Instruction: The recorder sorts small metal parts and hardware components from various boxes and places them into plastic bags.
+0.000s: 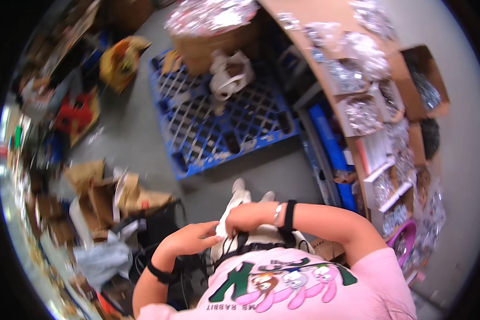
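Note:
My left hand (193,238) is in front of my waist, its fingers stretched out toward the right and slightly apart, with nothing seen in it. Close beside it, my right hand (242,217) bends downward over my cream trousers (232,205), its fingers curled in. What those fingers hold, if anything, is hidden. Just below them are a black waist strap (261,246) and thin dark cords, blurred. Each wrist has a black band, and a silvery bracelet (278,213) circles the right one.
A blue plastic pallet (234,146) ahead bears a large carton (197,50) and a white bag (232,77). On the right, a long table (352,136) carries several boxes of clear-wrapped items. Open cartons (98,205) and a grey-blue cloth (104,258) lie on the left.

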`<state>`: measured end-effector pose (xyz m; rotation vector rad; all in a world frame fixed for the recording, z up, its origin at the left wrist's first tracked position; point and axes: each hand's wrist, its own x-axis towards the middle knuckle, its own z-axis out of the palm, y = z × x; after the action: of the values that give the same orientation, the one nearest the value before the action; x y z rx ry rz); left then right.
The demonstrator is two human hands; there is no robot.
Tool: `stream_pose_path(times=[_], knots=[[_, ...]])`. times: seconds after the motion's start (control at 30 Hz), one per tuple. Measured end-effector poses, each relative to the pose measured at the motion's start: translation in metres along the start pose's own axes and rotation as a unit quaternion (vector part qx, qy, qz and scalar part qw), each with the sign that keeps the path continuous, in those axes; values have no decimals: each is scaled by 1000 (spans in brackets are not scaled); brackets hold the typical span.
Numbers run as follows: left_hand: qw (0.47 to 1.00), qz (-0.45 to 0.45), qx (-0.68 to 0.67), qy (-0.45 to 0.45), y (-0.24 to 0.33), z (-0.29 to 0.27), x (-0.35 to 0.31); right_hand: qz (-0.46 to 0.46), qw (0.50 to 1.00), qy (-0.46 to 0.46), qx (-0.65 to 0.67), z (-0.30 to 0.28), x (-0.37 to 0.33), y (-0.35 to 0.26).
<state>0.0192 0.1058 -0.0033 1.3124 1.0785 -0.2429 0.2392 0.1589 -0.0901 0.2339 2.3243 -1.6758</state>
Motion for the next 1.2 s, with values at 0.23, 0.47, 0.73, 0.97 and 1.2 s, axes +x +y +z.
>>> stream_pose_path(times=[0.23,0.47,0.73,0.97,1.2], knots=[[989,33,-61,128,14,-95,-23,-5,1000,-4,21,-17,2,-17],[996,32,63,56,59,-161,-43,-139,984,-31,110,-17,25,2],[890,128,-331,288,28,-203,8,-56,994,-39,80,-20,34,14],[803,176,-462,332,28,-143,102,7,997,72,-35,-25,2,59],[873,100,-413,239,29,-89,143,145,969,160,-120,-19,-21,107]])
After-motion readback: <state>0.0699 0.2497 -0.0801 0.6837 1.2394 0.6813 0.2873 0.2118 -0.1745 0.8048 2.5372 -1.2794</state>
